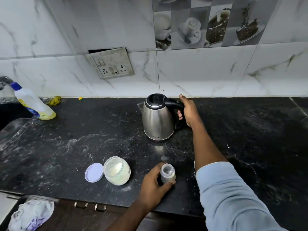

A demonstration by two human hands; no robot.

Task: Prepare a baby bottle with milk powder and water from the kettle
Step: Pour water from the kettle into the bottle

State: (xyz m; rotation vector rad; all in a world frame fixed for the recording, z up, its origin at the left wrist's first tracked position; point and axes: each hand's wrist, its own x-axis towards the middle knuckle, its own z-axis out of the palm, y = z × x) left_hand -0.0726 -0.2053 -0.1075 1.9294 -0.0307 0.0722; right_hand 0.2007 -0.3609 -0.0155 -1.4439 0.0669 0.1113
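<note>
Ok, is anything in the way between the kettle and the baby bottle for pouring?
Nothing visible. The steel kettle, gripped at its black handle by the right hand, has bare black countertop between it and the open clear baby bottle held by the left hand. The powder jar sits off to the left.

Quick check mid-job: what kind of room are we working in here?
Most likely a home kitchen. A dark stone countertop runs along a marble-look tiled wall with a socket panel, an electric kettle stands on it, and a sink edge with a dish-liquid bottle sits at far left.
</note>
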